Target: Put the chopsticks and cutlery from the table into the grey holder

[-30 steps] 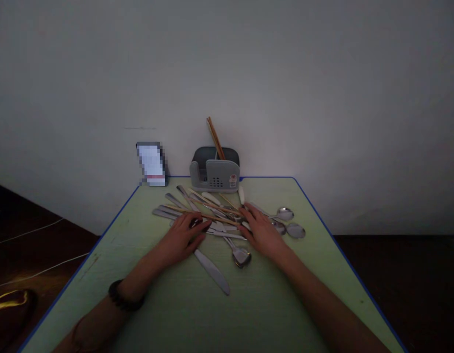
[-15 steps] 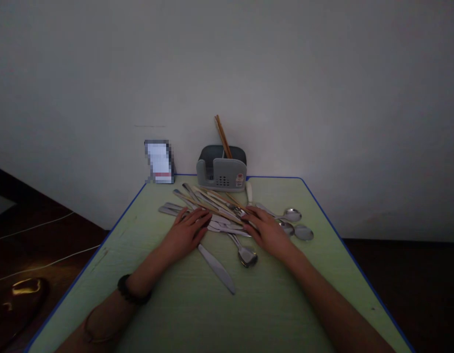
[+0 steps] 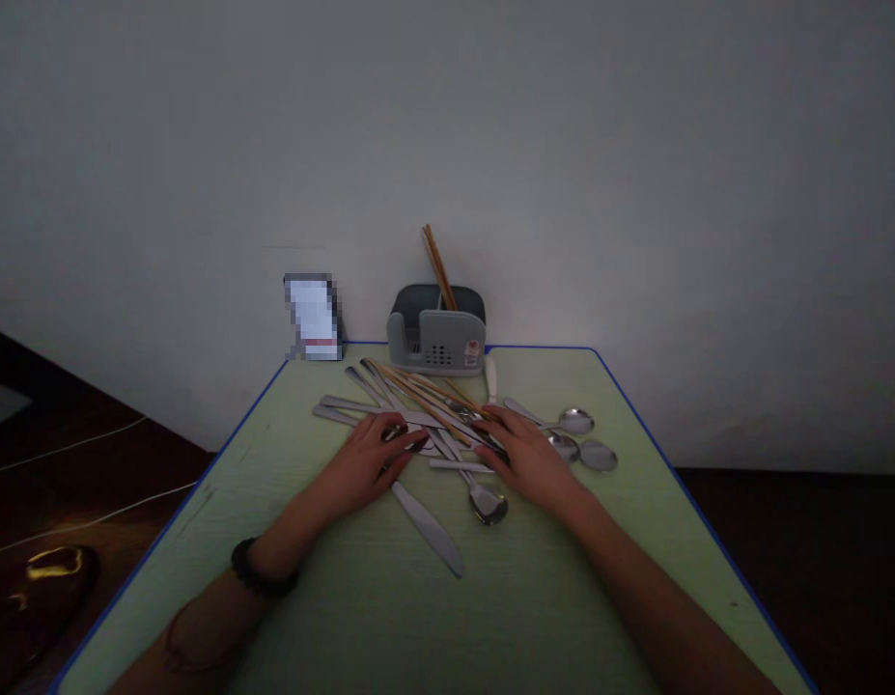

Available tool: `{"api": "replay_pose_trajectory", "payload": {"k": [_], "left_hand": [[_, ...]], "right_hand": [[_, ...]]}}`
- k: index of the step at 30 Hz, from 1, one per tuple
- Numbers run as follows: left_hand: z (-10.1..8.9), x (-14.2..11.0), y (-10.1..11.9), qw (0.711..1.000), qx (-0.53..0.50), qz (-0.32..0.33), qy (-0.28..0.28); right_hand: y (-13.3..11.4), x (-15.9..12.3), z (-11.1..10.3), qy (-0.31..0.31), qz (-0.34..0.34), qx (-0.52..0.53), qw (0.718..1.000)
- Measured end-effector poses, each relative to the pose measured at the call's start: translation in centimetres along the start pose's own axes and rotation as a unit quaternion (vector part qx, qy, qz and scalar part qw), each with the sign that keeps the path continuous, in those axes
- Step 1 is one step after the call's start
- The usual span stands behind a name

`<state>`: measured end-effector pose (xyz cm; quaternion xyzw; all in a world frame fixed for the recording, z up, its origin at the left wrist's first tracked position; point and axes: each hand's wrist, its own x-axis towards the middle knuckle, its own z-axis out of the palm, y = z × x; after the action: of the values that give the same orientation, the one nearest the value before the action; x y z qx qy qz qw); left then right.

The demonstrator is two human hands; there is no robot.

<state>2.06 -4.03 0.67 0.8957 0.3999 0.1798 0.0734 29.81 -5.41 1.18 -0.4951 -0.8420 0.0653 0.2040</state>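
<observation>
A loose heap of metal cutlery and wooden chopsticks (image 3: 410, 385) lies on the table in front of a grey holder. My left hand (image 3: 366, 458) rests over the heap's left side, fingers spread and thumb apart, with dark shiny metal partly showing beneath the fingers. On the right side, my right hand (image 3: 528, 456) lies with its fingers stretched over the chopstick ends and handles. A table knife (image 3: 429, 529) points toward me by my left thumb. Between the hands a spoon (image 3: 488, 503) has its bowl nearest me. Several spoons, one with its bowl (image 3: 576, 421) farthest back, lie beyond my right hand.
The grey cutlery holder (image 3: 453, 342) stands against the wall at the table's back edge, with chopsticks (image 3: 439, 268) leaning in it. A phone with a blurred screen (image 3: 315, 319) stands to its left. The pale green table (image 3: 534, 618) has a blue edge.
The heap between my hands has shifted: the chopsticks lie at a steeper slant and some knives have turned. My left fingers have drawn slightly toward me; the right hand is nearly unmoved.
</observation>
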Motion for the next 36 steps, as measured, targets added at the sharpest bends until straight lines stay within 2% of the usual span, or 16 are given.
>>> {"api": "replay_pose_trajectory", "payload": {"k": [10,18,25,30,36], "left_hand": [[0.04,0.02,-0.85,0.998,0.029,-0.046,-0.008],[-0.33,-0.03,-0.62,1.000,0.006,-0.013,0.018],[-0.16,0.10,-0.70,0.999,0.005,-0.027,0.034],[0.02,0.07,-0.89,0.998,0.002,-0.052,0.024],[0.27,0.01,-1.06,0.999,-0.009,-0.046,0.024]], "right_hand": [[-0.18,0.08,0.22,-0.004,0.022,-0.017,1.000],[-0.16,0.06,0.16,-0.010,0.023,-0.020,0.999],[-0.17,0.07,0.18,-0.006,0.019,-0.017,1.000],[-0.26,0.11,0.19,-0.010,0.019,-0.022,1.000],[-0.38,0.10,0.02,-0.016,0.022,-0.018,0.999]]}}
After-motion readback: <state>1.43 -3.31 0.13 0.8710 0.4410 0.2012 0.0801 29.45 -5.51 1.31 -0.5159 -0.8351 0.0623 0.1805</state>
